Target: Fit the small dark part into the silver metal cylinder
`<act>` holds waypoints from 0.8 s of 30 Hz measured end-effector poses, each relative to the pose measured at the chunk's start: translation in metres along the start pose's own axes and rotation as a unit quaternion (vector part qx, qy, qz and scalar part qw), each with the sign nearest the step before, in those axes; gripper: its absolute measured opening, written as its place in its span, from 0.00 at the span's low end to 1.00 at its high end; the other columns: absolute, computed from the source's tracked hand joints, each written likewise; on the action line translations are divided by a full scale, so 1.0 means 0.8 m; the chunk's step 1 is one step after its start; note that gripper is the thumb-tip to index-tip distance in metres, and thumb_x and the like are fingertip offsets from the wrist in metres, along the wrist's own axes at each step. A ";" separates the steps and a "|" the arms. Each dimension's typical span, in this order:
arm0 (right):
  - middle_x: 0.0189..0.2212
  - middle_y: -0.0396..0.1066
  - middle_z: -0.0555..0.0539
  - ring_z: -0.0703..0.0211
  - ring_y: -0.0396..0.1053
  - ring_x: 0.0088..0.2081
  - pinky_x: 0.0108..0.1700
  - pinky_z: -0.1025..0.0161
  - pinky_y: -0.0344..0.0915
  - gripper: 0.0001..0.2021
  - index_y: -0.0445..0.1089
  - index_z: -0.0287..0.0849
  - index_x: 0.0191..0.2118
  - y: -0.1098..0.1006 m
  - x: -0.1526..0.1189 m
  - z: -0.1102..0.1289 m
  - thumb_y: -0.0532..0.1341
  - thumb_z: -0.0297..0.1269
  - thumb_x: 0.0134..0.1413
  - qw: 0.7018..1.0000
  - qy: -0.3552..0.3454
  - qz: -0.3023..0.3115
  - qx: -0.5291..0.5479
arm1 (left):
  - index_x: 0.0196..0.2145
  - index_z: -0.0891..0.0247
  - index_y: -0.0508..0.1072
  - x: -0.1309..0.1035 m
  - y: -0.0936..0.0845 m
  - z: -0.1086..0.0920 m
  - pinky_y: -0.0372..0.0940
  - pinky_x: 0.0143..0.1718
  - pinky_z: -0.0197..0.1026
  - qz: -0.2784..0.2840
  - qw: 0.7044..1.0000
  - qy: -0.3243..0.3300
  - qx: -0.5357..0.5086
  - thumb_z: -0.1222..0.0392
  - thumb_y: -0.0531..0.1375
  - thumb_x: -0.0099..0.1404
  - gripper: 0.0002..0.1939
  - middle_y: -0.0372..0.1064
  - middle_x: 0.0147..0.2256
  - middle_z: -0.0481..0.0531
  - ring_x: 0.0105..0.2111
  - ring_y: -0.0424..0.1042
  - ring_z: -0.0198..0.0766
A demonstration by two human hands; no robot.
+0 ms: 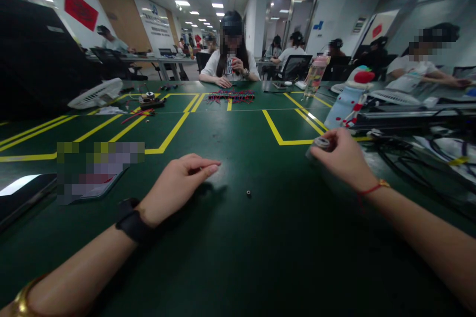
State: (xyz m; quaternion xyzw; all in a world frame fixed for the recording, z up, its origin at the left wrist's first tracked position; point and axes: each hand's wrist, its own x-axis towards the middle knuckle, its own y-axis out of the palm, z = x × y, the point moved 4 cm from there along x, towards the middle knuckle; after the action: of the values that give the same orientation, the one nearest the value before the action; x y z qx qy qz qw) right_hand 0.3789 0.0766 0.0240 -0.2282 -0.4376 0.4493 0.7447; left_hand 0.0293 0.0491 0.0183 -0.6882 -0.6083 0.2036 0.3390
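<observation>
My left hand [182, 178] hovers just above the green tabletop, thumb and forefinger drawn together in a pinch. Whatever lies between those fingertips, if anything, is too small to make out. A tiny dark metal ring-like piece [249, 193] with a pale centre rests on the table between my hands. Off to the right, my right hand [344, 156] grips a small round greyish object [322, 143] with ring-like edges on top. Its underside looks see-through, and blur hides its exact kind.
Yellow tape lines [273, 129] mark the table. Cables [401, 168] and a blue bottle [344, 101] are at the right. A phone [28, 193] and a partly blurred-out flat item [111, 178] lie left. Across the table, a person [232, 62] sits behind coloured wires [232, 96].
</observation>
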 end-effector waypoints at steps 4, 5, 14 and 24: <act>0.32 0.66 0.40 0.50 0.65 0.33 0.35 0.52 0.62 0.21 0.63 0.39 0.35 -0.025 0.041 -0.069 0.64 0.48 0.37 0.990 0.077 0.013 -0.115 | 0.40 0.60 0.77 0.007 -0.023 0.042 0.61 0.29 0.38 -0.055 0.993 -0.104 -0.021 0.40 0.58 0.58 0.22 0.74 0.30 0.50 0.28 0.69 0.40; 0.34 0.66 0.37 0.47 0.65 0.35 0.35 0.50 0.62 0.23 0.63 0.38 0.37 -0.028 0.042 -0.073 0.64 0.50 0.37 0.987 0.081 0.012 -0.138 | 0.40 0.60 0.77 0.009 -0.024 0.049 0.60 0.27 0.38 -0.064 0.991 -0.118 -0.025 0.40 0.58 0.57 0.23 0.74 0.29 0.50 0.27 0.68 0.39; 0.54 0.62 0.43 0.53 0.59 0.52 0.52 0.52 0.59 0.24 0.60 0.47 0.58 0.039 -0.090 0.116 0.56 0.46 0.57 0.924 -0.333 0.188 0.008 | 0.37 0.60 0.78 0.011 -0.012 0.050 0.59 0.28 0.38 -0.073 0.991 -0.111 -0.017 0.40 0.58 0.57 0.22 0.75 0.31 0.51 0.30 0.70 0.40; 0.40 0.71 0.46 0.62 0.67 0.42 0.46 0.62 0.63 0.10 0.71 0.40 0.42 0.009 -0.040 0.076 0.55 0.34 0.58 0.956 -0.280 0.085 0.014 | 0.37 0.59 0.77 0.010 -0.010 0.050 0.61 0.32 0.40 -0.056 0.993 -0.103 -0.004 0.41 0.57 0.58 0.21 0.76 0.33 0.51 0.33 0.72 0.42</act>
State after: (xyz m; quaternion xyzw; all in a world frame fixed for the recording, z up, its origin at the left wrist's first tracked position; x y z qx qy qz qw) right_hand 0.3170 0.0487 0.0356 -0.1187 -0.6012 0.5631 0.5544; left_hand -0.0028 0.0660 -0.0020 -0.6294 -0.6785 0.2516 0.2832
